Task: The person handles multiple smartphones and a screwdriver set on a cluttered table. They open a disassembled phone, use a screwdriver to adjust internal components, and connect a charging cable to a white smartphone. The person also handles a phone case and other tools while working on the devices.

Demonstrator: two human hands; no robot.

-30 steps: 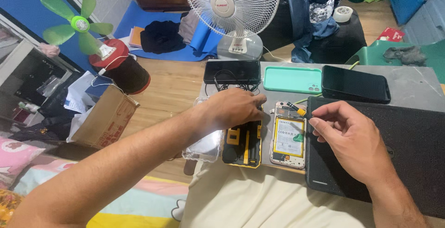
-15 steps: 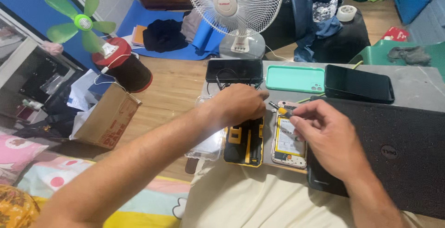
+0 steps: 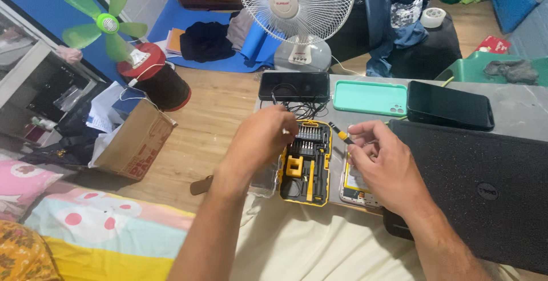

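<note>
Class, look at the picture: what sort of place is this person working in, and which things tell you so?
Probably a home room used for phone repair: a yellow-and-black screwdriver bit kit beside an opened phone, a white pedestal fan on the wooden floor, and patterned bedding.

Home rm: bedding, fan, clothes.

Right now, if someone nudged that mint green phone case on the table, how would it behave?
The mint green phone case lies flat and empty, so it is probably light and would slide rather than roll or tip. It looks like soft rubbery plastic, so likely bendy, not fragile.

bright, even indoor light; soft shadows, sharp focus.
</note>
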